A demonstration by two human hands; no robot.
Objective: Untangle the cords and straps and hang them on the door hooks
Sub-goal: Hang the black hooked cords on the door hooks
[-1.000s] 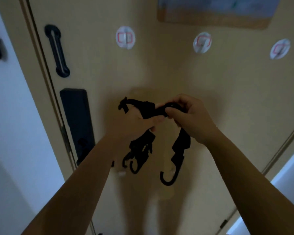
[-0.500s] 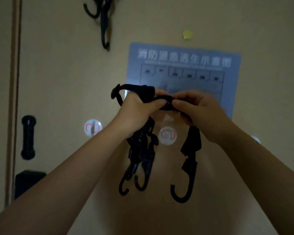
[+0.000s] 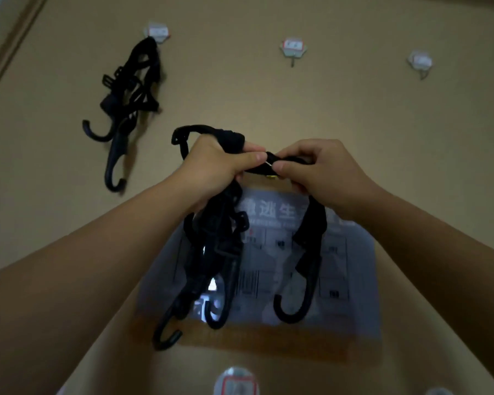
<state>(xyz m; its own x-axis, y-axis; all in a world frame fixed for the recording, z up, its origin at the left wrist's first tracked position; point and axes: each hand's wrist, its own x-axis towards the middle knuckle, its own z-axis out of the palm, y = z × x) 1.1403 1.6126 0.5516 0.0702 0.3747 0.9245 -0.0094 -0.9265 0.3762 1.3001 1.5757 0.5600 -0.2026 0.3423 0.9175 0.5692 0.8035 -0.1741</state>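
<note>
Both hands hold one black strap bundle [image 3: 214, 246] up in front of the tan door. My left hand [image 3: 211, 169] grips its looped top, and two hook ends dangle below it. My right hand [image 3: 322, 172] pinches the strap just to the right, where a single hook end [image 3: 294, 306] hangs down. Another black strap bundle [image 3: 131, 89] hangs from the upper left door hook [image 3: 157, 32]. Two bare door hooks are higher to the right, a middle hook [image 3: 293, 48] and a right hook [image 3: 419, 62].
A blue-grey printed notice [image 3: 340, 269] is stuck on the door behind the dangling hooks. A round adhesive hook [image 3: 236, 382] shows at the bottom edge. The door frame [image 3: 9, 44] runs along the upper left.
The view has tilted up the door: the upper row of hooks and the hung bundle came into sight, the notice dropped lower. Both hands keep their grip on the strap.
</note>
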